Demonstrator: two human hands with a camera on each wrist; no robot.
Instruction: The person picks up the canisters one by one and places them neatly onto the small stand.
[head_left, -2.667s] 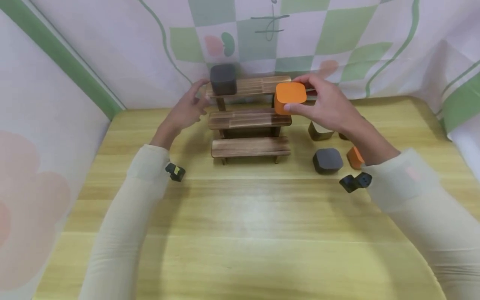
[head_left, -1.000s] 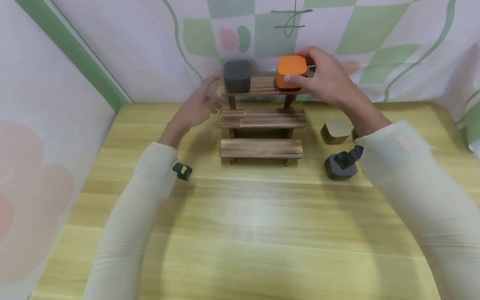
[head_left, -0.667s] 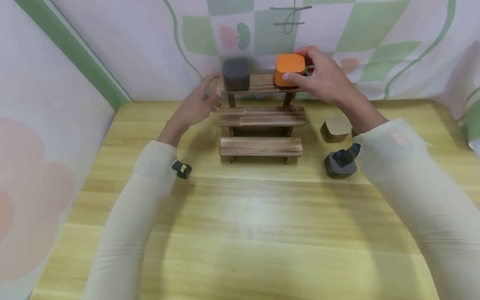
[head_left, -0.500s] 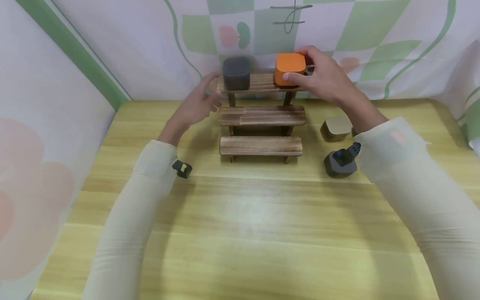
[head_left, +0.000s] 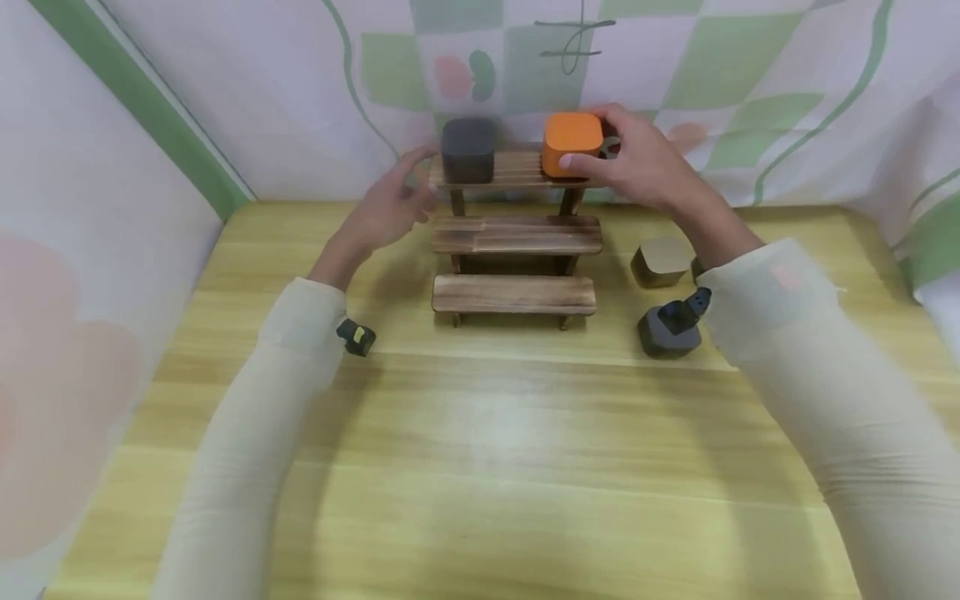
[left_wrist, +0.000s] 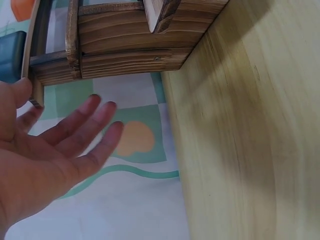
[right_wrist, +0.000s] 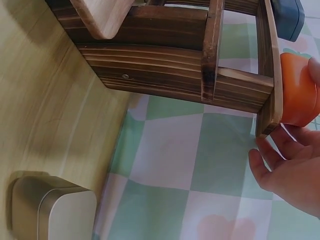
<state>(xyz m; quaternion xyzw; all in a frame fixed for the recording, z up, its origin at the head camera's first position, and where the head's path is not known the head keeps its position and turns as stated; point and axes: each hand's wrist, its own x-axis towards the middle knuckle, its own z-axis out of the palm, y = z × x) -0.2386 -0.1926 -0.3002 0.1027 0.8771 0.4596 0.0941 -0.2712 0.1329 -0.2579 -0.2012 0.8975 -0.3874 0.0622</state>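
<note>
A three-step wooden display stand point(head_left: 517, 233) stands near the back of the table. On the left of its top step sits a dark grey rounded-square tin point(head_left: 468, 152). An orange tin point(head_left: 572, 137) of the same shape rests at the right end of that step. My right hand point(head_left: 645, 162) holds it, thumb on the front and fingers behind. My left hand point(head_left: 386, 204) is at the left end of the top step, close to the grey tin. In the left wrist view its lower fingers point(left_wrist: 95, 142) are spread loosely, with the thumb against the step's end.
Right of the stand, a gold lidded tin point(head_left: 662, 261) and another dark grey tin point(head_left: 667, 333) stand on the table point(head_left: 495, 450). A further dark thing is mostly hidden behind the right wrist. A patterned cloth point(head_left: 675, 58) hangs close behind the stand.
Since the oldest frame, my right hand has brought the orange tin up and back onto the top step. Over the last second both hands have stayed nearly still; the view has shifted slightly.
</note>
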